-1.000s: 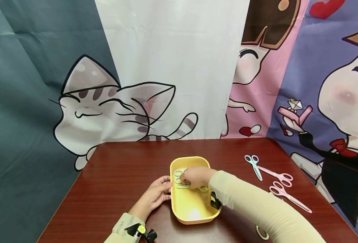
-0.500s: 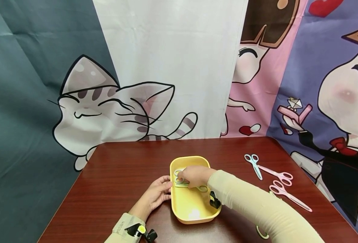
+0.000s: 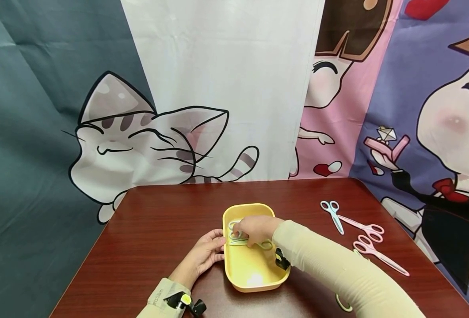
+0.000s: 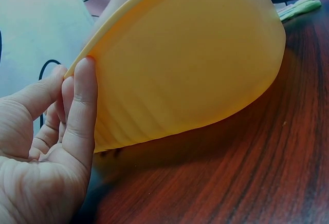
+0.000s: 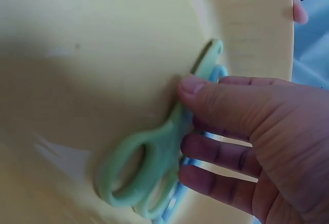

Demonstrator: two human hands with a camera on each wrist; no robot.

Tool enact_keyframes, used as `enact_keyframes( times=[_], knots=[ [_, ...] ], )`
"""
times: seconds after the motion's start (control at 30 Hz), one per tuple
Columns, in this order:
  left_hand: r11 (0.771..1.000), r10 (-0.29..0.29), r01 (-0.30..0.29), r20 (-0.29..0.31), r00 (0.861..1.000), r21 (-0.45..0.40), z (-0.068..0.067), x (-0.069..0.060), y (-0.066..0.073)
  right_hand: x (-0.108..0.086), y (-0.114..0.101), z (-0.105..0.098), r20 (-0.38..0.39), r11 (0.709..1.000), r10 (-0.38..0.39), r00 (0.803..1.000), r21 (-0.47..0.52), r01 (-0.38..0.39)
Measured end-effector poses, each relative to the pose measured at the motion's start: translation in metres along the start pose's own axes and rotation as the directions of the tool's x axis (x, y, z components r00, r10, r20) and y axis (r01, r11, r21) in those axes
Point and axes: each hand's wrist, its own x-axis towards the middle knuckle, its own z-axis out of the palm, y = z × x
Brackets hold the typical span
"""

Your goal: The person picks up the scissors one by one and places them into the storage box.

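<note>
A yellow plastic bin (image 3: 254, 276) stands on the table. My left hand (image 3: 205, 252) rests against its left outer wall, fingers fairly straight; the left wrist view shows the fingertips (image 4: 85, 67) touching the wall near the rim. Inside the bin, my right hand (image 3: 256, 227) holds blue scissors (image 3: 232, 225) with bent fingers and thumb, mostly covering them. Green scissors (image 5: 136, 167) lie on the bin floor alongside the blue pair, and the right thumb (image 5: 193, 86) lies over their blade. Whether the thumb presses on the green pair, I cannot tell.
Right of the bin lie light-blue scissors (image 3: 333, 216), pink scissors (image 3: 361, 229) and a second pink pair (image 3: 381, 256). A green handle (image 3: 343, 304) shows beneath the right sleeve (image 3: 337, 265), which hides the rest. A printed cloth (image 3: 226, 53) hangs behind the table (image 3: 170, 212).
Inside the bin, my right hand has shifted very slightly to the left, and the blue handles have moved a little at its fingertips. My left hand and the bin stay in place.
</note>
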Motion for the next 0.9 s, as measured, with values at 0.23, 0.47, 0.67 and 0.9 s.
enact_keyframes(
  times=[0.23,0.47,0.67,0.9],
  knots=[
    [1.000,-0.003,0.003,-0.010,1.000,-0.010,-0.001,0.000,-0.001,-0.012,0.010,-0.026,-0.046,0.998,0.039,0.998,0.045,-0.037],
    [1.000,-0.007,0.006,-0.024,1.000,-0.006,-0.003,0.000,-0.002,-0.042,0.048,-0.054,-0.265,0.996,0.089,0.960,0.050,-0.079],
    [1.000,-0.003,0.003,-0.026,1.000,-0.002,-0.003,0.000,-0.001,-0.086,0.098,-0.061,-0.379,0.975,0.220,0.899,0.058,-0.215],
    [1.000,-0.006,0.006,-0.019,1.000,-0.006,0.000,0.001,0.001,-0.139,0.150,-0.042,-0.350,0.884,0.467,0.812,0.202,-0.421]
  ],
)
